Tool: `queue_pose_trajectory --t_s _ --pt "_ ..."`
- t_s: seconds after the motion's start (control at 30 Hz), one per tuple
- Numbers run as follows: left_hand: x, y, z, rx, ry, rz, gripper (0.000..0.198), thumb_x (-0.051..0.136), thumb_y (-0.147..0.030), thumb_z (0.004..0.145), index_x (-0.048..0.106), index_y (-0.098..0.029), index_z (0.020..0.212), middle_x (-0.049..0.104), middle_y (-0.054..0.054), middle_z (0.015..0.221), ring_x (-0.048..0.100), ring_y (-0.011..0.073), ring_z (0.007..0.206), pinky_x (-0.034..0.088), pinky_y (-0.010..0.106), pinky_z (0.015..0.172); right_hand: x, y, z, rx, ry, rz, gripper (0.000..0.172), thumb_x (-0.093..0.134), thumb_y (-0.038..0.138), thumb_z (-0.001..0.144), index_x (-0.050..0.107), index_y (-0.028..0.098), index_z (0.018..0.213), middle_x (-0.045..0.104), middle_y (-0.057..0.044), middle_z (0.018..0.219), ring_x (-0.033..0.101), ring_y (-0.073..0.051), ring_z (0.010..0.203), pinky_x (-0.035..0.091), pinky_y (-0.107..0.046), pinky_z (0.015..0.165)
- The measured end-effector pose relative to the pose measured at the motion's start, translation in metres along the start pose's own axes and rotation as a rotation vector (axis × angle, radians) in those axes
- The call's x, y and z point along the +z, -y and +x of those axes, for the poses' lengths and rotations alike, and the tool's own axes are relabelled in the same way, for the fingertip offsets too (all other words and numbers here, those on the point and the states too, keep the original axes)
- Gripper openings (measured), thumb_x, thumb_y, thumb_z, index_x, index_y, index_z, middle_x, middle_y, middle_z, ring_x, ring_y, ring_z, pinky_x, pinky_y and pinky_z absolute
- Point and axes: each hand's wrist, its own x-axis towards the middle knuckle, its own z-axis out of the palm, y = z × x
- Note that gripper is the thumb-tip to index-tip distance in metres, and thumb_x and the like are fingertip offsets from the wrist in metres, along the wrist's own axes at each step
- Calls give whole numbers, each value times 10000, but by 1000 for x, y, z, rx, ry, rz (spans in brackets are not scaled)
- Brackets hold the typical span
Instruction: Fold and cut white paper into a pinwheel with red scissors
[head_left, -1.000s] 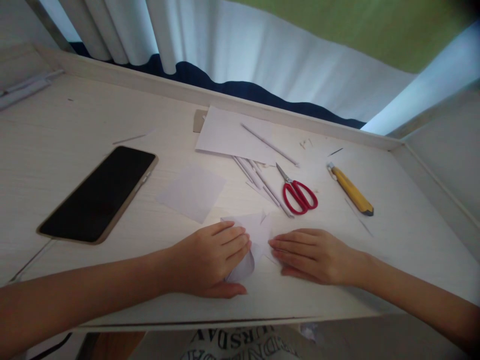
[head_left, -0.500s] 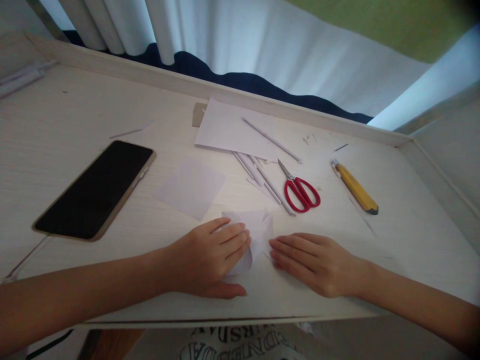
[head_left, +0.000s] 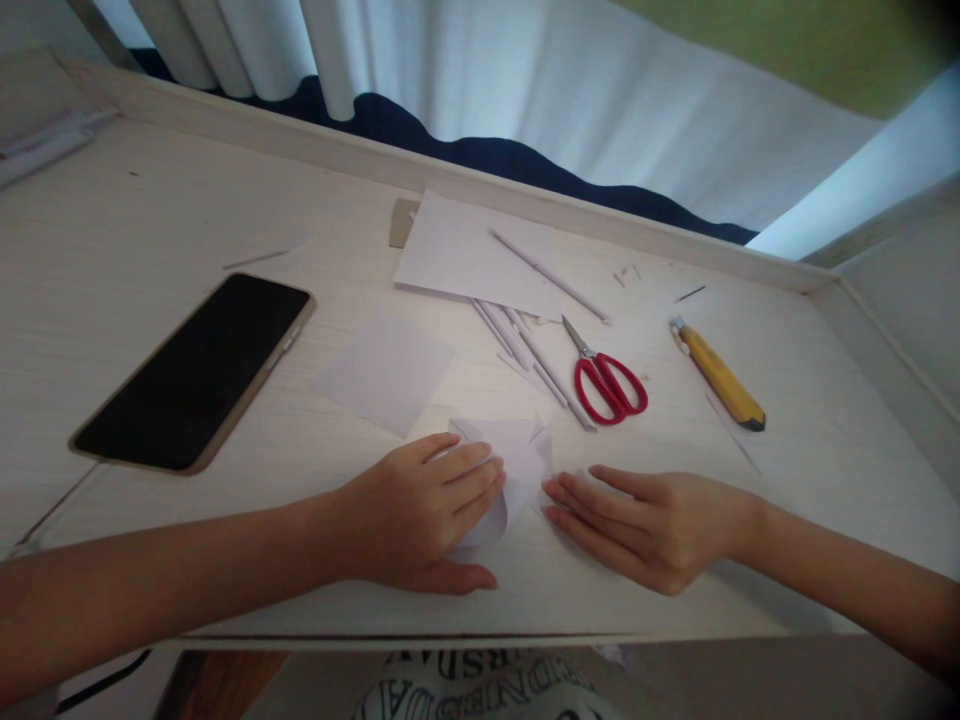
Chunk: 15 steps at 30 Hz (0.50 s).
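A folded white paper (head_left: 523, 462) with creased flaps lies on the desk in front of me. My left hand (head_left: 424, 510) rests flat on its left part, fingers stretched out and thumb apart, hiding much of it. Under those fingertips one flap curls up slightly. My right hand (head_left: 637, 520) is at the paper's right edge, its fingers extended and slightly apart, fingertips close to the corner. Whether they touch that corner I cannot tell. Beyond the left hand lies a square sheet of white paper (head_left: 386, 372).
Red-handled scissors (head_left: 609, 385) lie beyond the right hand, near several rolled paper sticks (head_left: 547, 370) and a larger white sheet (head_left: 465, 250). A yellow utility knife (head_left: 721, 378) is at right. A phone (head_left: 199, 370) with a cable lies left. The white desk (head_left: 315, 610) has a raised back edge.
My right hand has raised its wrist a little, and one finger has spread away from the others. My left hand stays on the paper. The view has shifted slightly.
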Motion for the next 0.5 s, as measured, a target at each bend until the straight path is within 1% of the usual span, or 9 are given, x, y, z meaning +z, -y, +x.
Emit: queue_pose_trajectory --t_s 0.13,0.27,0.4,0.5 --pt "0 0 0 -6 6 7 582 291 -520 798 529 -61 1065 571 113 1088 480 250 995 373 378 828 1 -4 1 -59 -30 -70 309 371 134 795 556 38 1023 643 -143 928 583 -213 886 510 -276 639" --pt "1 0 0 -22 5 11 521 311 -469 813 522 -72 1077 567 102 1094 474 242 1004 372 375 835 2 -6 2 -93 -47 -119 302 375 141 792 567 52 1008 650 -120 913 591 -205 868 512 -272 639" --pt "0 0 -1 -30 10 6 470 329 -424 821 514 -81 1085 558 95 1107 466 237 1017 371 377 846 3 -4 2 -91 -63 -166 291 392 160 795 568 60 1004 652 -115 912 591 -209 871 515 -271 625" --pt "0 -1 0 -33 12 3 436 346 -395 820 516 -89 1079 559 91 1104 471 232 1011 378 371 840 3 -1 2 -54 -69 -176 294 424 196 799 555 67 1028 650 -119 928 582 -215 894 514 -266 622"
